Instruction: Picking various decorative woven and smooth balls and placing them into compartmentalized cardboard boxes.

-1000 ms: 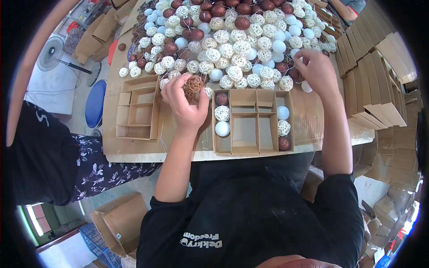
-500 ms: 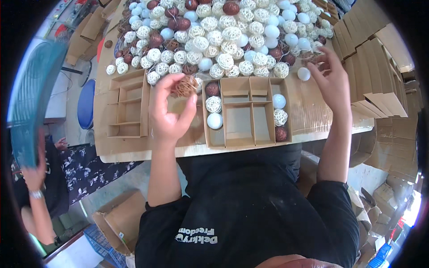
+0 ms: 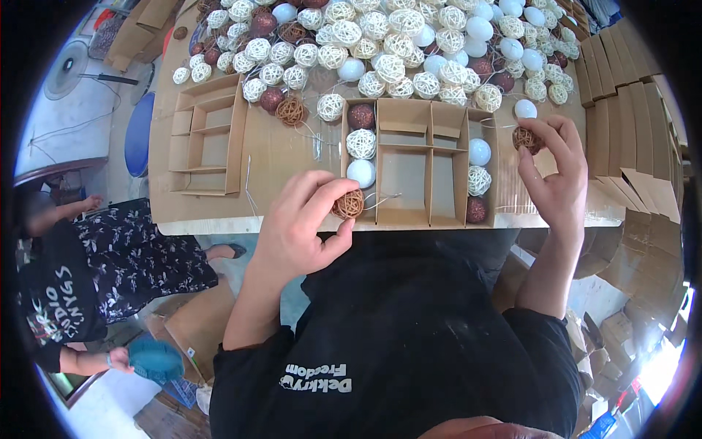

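- At the far left of the table [image 3: 278,164], a left divided box [image 3: 238,139] stands unfilled; bare tabletop between it and the left hand leaves room to move sideways.
- A loose brown wicker ball [image 3: 291,110] lies at the near fringe of the ball pile [image 3: 409,44], apart from both hands.
- The left hand [image 3: 296,223] has thumb and fingertips pinched on a left brown ball [image 3: 349,205], over the near end of the middle box's [image 3: 409,217] left column. Whether this ball touches the box floor cannot be told.
- The step in hand appears to be setting balls into the outer columns. Seating the left one would call for lowering it between the column's walls, below the smooth white ball [image 3: 360,173], with its wire [image 3: 382,197] kept free.
- The middle box sits close to the table's near edge, so room on that side is scant; its central cells are vacant.
- The right column holds three balls, its far end vacant.
- The right hand [image 3: 557,164] pinches a right brown ball [image 3: 526,140] just outside that column; bringing it in would mean clearing the right wall.
- Farther right, stacked cardboard boxes [image 3: 618,132] limit outward movement.
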The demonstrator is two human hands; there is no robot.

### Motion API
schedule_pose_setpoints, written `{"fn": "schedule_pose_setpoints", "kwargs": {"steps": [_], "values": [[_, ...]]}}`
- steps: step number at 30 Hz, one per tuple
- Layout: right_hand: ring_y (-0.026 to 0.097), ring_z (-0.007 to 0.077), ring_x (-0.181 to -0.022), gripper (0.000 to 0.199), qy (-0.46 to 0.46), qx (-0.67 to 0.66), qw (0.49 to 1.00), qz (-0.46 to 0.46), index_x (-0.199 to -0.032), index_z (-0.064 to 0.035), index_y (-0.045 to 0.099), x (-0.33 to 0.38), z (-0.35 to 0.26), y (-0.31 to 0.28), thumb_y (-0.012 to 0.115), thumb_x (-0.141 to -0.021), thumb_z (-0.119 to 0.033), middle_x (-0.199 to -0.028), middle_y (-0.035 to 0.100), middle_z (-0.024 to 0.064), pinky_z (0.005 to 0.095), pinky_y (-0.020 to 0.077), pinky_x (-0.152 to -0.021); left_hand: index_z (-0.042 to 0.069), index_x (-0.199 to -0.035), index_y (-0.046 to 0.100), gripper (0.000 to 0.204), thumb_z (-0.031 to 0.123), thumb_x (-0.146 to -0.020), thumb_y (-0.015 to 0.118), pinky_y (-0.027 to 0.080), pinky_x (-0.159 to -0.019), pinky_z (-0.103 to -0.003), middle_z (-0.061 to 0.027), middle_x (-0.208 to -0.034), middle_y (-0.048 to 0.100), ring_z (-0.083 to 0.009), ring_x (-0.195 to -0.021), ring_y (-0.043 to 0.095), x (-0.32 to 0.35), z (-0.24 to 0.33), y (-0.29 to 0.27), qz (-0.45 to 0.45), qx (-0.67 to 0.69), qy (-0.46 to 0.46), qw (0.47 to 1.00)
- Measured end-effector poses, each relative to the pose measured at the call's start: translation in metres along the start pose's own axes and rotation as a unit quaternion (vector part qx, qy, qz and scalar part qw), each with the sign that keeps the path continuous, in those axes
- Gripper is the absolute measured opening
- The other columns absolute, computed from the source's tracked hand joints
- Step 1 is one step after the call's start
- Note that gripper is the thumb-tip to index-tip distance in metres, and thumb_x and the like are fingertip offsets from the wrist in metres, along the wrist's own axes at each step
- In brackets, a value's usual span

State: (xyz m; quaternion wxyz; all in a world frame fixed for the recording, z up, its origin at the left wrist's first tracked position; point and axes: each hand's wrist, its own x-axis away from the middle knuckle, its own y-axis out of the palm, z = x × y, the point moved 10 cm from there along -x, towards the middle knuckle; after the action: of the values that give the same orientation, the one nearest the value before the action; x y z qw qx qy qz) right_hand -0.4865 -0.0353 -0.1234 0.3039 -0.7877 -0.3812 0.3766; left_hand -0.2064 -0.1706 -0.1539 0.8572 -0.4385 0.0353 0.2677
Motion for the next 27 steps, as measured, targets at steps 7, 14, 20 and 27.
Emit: {"fn": "schedule_pose_setpoints", "kwargs": {"steps": [7, 14, 20, 27], "values": [[0.070, 0.0296, -0.095, 0.032, -0.029, 0.033, 0.996, -0.080, -0.117, -0.0025, 0.071, -0.008, -0.005, 0.027, 0.075, -0.085, -0.004, -0.109, 0.062, 0.0122, 0.0385, 0.0577, -0.082, 0.005, -0.120, 0.070, 0.046, 0.004, -0.075, 0.079, 0.055, -0.076, -0.040, -0.0124, -0.109, 0.064, -0.0306, -0.092, 0.066, -0.003, 0.003, -0.006, 0.013, -0.012, 0.007, 1.000], [0.066, 0.0350, -0.104, 0.026, -0.080, 0.026, 0.990, -0.110, -0.113, -0.0043, 0.069, -0.030, -0.008, 0.058, 0.076, -0.088, -0.010, -0.111, 0.070, 0.0127, 0.0439, 0.0553, -0.089, 0.006, -0.120, 0.068, 0.045, 0.002, -0.076, 0.079, 0.055, -0.082, -0.039, -0.0126, -0.110, 0.067, -0.0318, -0.096, 0.067, -0.003, 0.002, -0.024, 0.035, 0.019, -0.046, 0.998], [0.061, 0.0369, -0.122, 0.035, -0.125, 0.025, 0.990, -0.063, -0.132, -0.0077, 0.071, -0.013, -0.003, 0.064, 0.070, -0.096, -0.009, -0.134, 0.067, 0.0141, 0.0453, 0.0491, -0.105, 0.009, -0.119, 0.070, 0.043, 0.005, -0.078, 0.084, 0.055, -0.080, -0.040, -0.0105, -0.110, 0.065, -0.0298, -0.095, 0.067, 0.001, 0.005, -0.012, -0.002, -0.039, -0.029, 0.999], [0.066, 0.0241, -0.108, 0.043, -0.025, -0.050, 0.998, -0.015, -0.137, -0.0066, 0.066, -0.006, 0.013, 0.052, 0.073, -0.094, -0.009, -0.128, 0.068, 0.0125, 0.0346, 0.0534, -0.087, 0.005, -0.122, 0.073, 0.045, 0.002, -0.078, 0.081, 0.055, -0.076, -0.034, -0.0118, -0.108, 0.058, -0.0230, -0.088, 0.066, -0.002, 0.009, -0.008, -0.041, -0.016, -0.055, 0.998]]}}
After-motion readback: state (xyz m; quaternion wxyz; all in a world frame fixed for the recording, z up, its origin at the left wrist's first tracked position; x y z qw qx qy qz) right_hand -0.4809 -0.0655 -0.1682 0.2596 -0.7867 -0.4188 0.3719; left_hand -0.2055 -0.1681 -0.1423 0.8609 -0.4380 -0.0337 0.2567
